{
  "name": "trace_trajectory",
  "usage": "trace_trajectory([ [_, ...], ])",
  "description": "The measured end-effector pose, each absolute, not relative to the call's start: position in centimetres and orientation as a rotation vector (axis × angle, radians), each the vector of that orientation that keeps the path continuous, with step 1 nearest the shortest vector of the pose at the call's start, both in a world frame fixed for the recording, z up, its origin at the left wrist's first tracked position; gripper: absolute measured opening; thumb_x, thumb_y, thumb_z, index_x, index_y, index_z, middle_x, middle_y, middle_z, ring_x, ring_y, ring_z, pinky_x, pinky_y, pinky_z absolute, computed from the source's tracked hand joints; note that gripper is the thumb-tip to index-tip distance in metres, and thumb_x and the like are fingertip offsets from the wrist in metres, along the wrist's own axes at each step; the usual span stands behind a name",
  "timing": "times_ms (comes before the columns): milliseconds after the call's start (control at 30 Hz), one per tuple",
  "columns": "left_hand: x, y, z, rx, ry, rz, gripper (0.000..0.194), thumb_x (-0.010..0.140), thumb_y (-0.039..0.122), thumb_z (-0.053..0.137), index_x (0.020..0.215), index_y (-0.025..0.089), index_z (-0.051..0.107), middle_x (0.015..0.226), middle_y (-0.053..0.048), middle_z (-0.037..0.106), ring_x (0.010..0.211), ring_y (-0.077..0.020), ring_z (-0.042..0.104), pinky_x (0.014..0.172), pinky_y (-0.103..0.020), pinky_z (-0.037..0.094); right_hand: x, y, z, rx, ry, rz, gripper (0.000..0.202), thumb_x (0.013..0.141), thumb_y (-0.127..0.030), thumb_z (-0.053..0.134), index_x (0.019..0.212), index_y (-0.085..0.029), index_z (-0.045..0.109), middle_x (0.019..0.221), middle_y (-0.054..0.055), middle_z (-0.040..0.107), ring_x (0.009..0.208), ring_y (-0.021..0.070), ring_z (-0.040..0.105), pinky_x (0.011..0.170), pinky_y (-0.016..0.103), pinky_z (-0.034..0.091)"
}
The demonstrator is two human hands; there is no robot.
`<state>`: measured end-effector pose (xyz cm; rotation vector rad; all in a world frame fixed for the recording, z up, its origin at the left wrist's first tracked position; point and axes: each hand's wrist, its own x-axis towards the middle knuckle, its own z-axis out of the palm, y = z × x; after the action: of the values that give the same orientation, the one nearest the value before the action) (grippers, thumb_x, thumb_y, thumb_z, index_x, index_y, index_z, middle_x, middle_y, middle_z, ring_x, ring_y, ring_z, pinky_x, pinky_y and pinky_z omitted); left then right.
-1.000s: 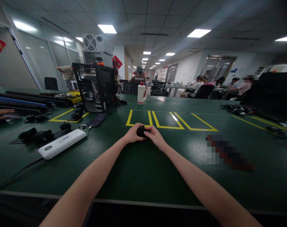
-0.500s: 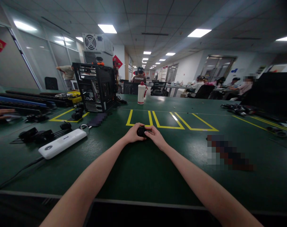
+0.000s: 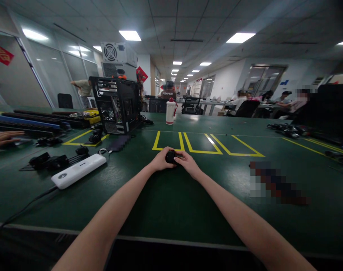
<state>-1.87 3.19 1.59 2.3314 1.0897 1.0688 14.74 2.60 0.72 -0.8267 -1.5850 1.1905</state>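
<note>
Both my hands meet around a small, black, rounded object (image 3: 170, 157) in the middle of the green table (image 3: 171, 210); its kind is too small to make out. My left hand (image 3: 160, 160) wraps its left side, thumb and fingers curled about it. From the right, my right hand (image 3: 186, 161) pinches it with the thumb near its front. Just beyond the hands lie yellow tape outlines (image 3: 203, 152) on the tabletop.
On the left lie a white power strip (image 3: 79, 171) and black adapters (image 3: 48, 161). Behind them stands an open computer case (image 3: 117, 105). A white bottle (image 3: 170, 113) stands at the back. Another person's hand (image 3: 6, 139) rests at far left. Cables (image 3: 285, 130) lie right.
The whole view has shifted slightly to the right as the head turned a little. Both hands stay closed around the black object, with barely any movement of the fingers.
</note>
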Motion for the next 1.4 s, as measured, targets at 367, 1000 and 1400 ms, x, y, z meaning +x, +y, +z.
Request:
trace_trajectory([
  [367, -1.9, 3.06, 1.79, 2.322, 1.097, 1.046, 0.059, 0.055, 0.027, 0.069, 0.107, 0.021, 0.043, 0.102, -0.004, 0.052, 0.093, -0.0213, 0.052, 0.081, -0.035, 0.041, 14.66, 2.08, 0.98, -0.814, -1.57, 1.153, 0.025, 0.069, -0.027, 0.058, 0.092, -0.019, 0.052, 0.1, 0.003, 0.056, 0.096, 0.0161, 0.054, 0.089, 0.036, 0.04],
  [1000, -1.96, 3.14, 1.65, 2.318, 1.084, 1.063, 0.06, 0.054, 0.027, 0.069, 0.107, 0.021, 0.042, 0.102, -0.004, 0.052, 0.093, -0.0209, 0.052, 0.081, -0.035, 0.041, 14.52, 2.04, 1.23, -0.83, -1.597, 1.048, 0.022, 0.066, -0.024, 0.06, 0.087, -0.018, 0.054, 0.092, 0.002, 0.056, 0.094, 0.0152, 0.053, 0.089, 0.034, 0.04],
  [1400, -1.95, 3.0, 1.74, 2.285, 1.08, 1.066, 0.059, 0.054, 0.026, 0.069, 0.107, 0.021, 0.044, 0.101, -0.004, 0.053, 0.092, -0.0213, 0.052, 0.08, -0.035, 0.041, 14.93, 1.99, 0.7, -0.724, -1.598, 1.204, 0.03, 0.066, -0.021, 0.061, 0.094, -0.02, 0.05, 0.102, 0.002, 0.053, 0.1, 0.0162, 0.053, 0.091, 0.035, 0.039],
])
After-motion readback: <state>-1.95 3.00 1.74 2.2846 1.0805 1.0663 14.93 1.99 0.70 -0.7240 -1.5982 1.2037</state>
